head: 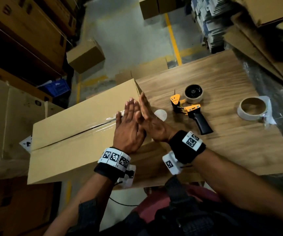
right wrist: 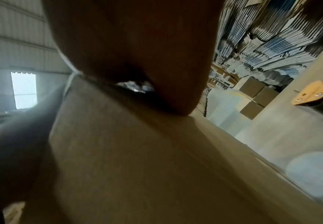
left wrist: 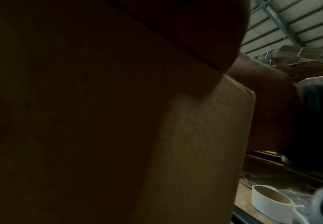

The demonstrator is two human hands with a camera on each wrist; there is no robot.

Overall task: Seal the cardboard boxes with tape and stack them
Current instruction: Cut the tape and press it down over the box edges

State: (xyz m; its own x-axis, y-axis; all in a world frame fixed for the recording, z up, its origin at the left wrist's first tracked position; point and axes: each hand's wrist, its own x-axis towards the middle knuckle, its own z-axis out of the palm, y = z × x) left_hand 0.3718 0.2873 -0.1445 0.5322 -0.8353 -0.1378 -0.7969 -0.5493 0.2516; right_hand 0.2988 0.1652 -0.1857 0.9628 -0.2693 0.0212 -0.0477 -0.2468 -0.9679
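Wooden table (head: 222, 147): tape dispenser (head: 190, 108), tape roll (head: 253, 109) beside box (head: 79, 120).

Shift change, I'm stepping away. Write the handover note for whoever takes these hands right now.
Left hand: open, flat on the box top, over the taped seam.
Right hand: open, pressing the box's right end.
Tape gun lies on the table right of the box; a spare tape roll lies further right.
Done: clear tape runs along the top seam.
Left: finish smoothing the tape end, then stack the box. Further boxes still need taping, probably.
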